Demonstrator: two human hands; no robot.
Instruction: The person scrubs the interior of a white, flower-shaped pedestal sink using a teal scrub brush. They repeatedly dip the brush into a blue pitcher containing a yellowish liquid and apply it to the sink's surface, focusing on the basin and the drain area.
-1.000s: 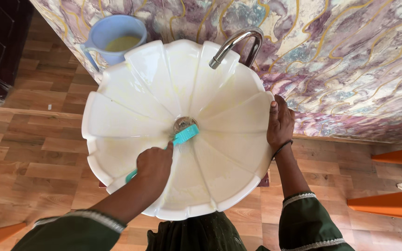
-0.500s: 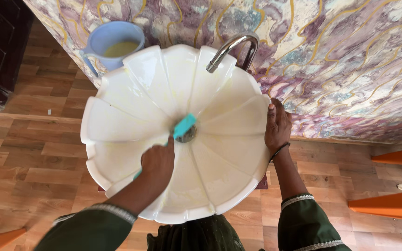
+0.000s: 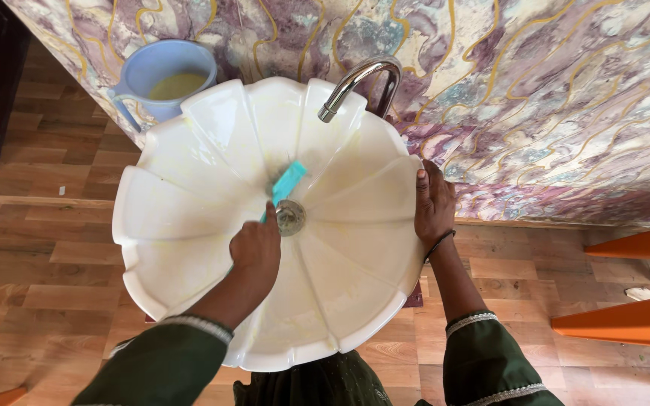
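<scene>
Left hand [image 3: 256, 252] is down inside the white scalloped basin [image 3: 182, 203], fingers clenched around the handle of a teal brush [image 3: 286, 184]. The brush head lies against the basin wall just beyond the metal drain [image 3: 291, 217], on the tap side of it, angled up toward the chrome tap [image 3: 355, 81]. The handle runs back past the drain's left edge and disappears into the fist. Yellowish streaks show on the basin wall around the brush head.

Right hand [image 3: 433, 201] is on the basin's right rim, fingers curled over the edge and gripping it, a dark band at the wrist. Both arms wear dark green sleeves with pale trim at the cuffs.

The tap arches over the basin's far rim, its spout hanging above the brush head. Beyond the basin's far-left rim sits a pale blue jug [image 3: 161, 75] with yellowish liquid inside, handle facing left. A purple marbled wall [image 3: 551, 98] rises behind the basin, and a wood-look floor [image 3: 39, 271] shows beneath it.
</scene>
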